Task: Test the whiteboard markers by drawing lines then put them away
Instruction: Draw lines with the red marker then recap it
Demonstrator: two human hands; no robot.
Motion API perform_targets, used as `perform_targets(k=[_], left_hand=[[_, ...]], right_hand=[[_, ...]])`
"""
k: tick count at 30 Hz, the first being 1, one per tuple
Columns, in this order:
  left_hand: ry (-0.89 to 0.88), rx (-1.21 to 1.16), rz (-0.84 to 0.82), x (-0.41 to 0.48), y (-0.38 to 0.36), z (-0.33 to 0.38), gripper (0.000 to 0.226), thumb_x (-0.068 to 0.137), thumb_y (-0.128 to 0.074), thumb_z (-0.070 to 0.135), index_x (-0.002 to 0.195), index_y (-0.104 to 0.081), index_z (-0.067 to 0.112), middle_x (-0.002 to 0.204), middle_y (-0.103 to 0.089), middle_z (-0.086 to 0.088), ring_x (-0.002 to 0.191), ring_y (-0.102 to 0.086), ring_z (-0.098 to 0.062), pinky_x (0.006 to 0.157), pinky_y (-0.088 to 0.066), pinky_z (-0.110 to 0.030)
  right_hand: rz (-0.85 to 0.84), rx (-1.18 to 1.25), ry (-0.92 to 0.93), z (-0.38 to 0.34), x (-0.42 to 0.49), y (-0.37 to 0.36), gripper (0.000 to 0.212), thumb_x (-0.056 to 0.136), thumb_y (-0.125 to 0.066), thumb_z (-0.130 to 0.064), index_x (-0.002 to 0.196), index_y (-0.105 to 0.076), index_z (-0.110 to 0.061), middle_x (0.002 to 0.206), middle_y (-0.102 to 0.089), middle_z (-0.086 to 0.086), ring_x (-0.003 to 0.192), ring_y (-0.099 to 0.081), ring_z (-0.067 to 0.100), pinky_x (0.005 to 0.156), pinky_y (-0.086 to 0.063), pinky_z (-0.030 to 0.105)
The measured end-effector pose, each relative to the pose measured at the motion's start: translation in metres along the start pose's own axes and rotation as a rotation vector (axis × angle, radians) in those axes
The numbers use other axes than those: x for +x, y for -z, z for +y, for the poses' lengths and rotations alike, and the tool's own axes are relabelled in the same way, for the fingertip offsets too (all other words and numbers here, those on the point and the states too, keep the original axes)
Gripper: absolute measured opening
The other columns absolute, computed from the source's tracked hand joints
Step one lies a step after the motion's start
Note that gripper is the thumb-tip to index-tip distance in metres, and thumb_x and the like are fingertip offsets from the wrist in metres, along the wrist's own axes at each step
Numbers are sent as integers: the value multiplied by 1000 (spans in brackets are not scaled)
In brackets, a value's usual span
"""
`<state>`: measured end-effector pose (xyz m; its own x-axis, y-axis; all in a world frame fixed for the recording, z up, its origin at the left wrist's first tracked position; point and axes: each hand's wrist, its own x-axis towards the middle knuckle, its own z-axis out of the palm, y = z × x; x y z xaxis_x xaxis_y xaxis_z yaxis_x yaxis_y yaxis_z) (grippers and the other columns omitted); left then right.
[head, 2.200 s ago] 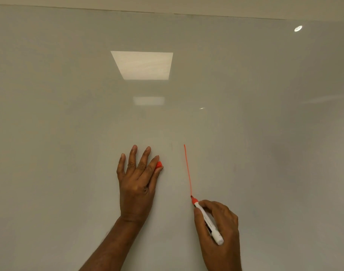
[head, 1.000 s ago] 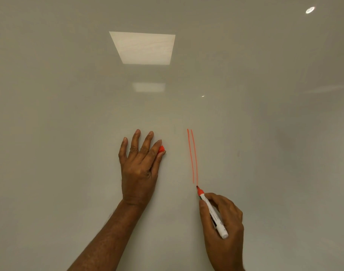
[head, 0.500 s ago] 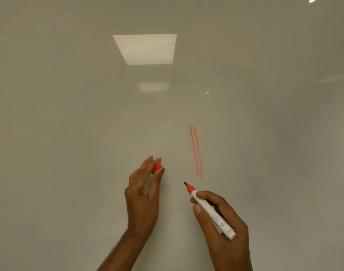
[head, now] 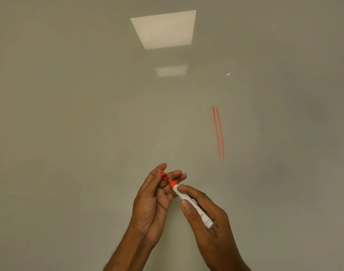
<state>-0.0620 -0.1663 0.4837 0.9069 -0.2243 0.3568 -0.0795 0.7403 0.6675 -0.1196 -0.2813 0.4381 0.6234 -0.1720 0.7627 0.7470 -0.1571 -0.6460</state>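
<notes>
Red cap held at the marker's tip before the whiteboard

The left hand [head: 151, 200] pinched the red cap [head: 163, 174] between thumb and fingertips. The right hand [head: 206, 218] gripped the white-barrelled red marker [head: 190, 204], thumb lying on the barrel, its red tip right at the cap's mouth; whether it had entered could not be told. Both hung in front of the whiteboard [head: 69, 114], below and left of two close, near-vertical red lines [head: 218, 132]. A ceiling light's reflection [head: 163, 29] showed high on the board

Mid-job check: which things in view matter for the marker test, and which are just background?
Job: white-barrelled red whiteboard marker, in right hand; small red plastic cap, pinched by left hand; two red drawn lines; glossy white whiteboard.
Just there: square ceiling-light reflections on the board.
</notes>
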Motion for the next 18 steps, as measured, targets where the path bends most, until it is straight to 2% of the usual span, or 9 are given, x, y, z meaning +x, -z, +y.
perform_targets(k=[5, 8, 10, 15, 18], left_hand=[[14, 15, -11, -13, 8, 0, 33, 106, -44, 19, 133, -63, 10, 107, -72, -27, 108, -71, -40, 84, -62, -42], [24, 47, 3, -17, 14, -1, 33, 106, -45, 18, 131, -65, 11, 108, -71, -29, 107, -71, -40, 85, -62, -42], [33, 63, 7, -21, 18, -2, 32, 104, -47, 19, 129, -65, 10, 108, -71, -29, 107, -71, -40, 89, -61, -44], [35, 23, 54, -26, 28, -5, 29, 103, -49, 19, 122, -66, 6, 104, -71, -29, 103, -72, -39, 83, -62, -42], [40, 8, 81, -30, 36, -6, 28, 103, -50, 20, 122, -65, 6, 105, -71, -29, 104, -72, -38, 85, -62, -43]], right_hand=[[10, 17, -18, 3, -4, -11, 46, 88, -57, -62, 122, -66, -31, 118, -69, -19, 114, -64, 4, 94, -50, 15], [-2, 1, -7, 8, -8, -15, 31, 95, -60, -37, 123, -66, -26, 118, -70, -17, 115, -64, 6, 94, -50, 15], [5, -17, 6, 11, -10, -18, 30, 94, -59, -27, 123, -67, -24, 118, -70, -17, 114, -64, 7, 94, -50, 16], [30, -52, 13, 15, -14, -26, 26, 97, -56, -30, 120, -68, -30, 115, -70, -17, 113, -65, 8, 92, -50, 15], [28, -45, -21, 20, -17, -33, 25, 96, -55, -29, 117, -69, -31, 112, -70, -15, 112, -65, 9, 91, -50, 15]])
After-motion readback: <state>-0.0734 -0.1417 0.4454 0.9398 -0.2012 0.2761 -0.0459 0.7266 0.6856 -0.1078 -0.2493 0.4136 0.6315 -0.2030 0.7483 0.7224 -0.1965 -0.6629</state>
